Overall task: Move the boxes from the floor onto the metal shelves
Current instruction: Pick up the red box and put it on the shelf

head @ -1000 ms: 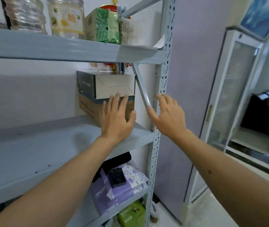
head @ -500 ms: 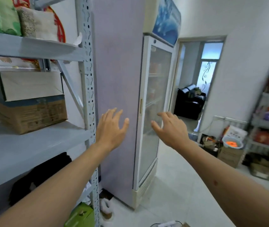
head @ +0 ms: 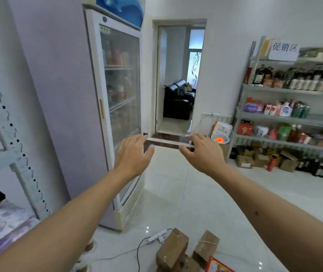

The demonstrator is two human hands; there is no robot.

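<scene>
**A:** what kind of place is this?

**B:** small shop, pretty sure. Glass-door drinks fridge (head: 120, 91) with bottles inside, metal shelves (head: 286, 116) along the wall packed with bottles, cans and packets, a paper sign (head: 283, 49) up top, plus cardboard boxes (head: 184, 250) on the white tile floor (head: 186, 193).
</scene>
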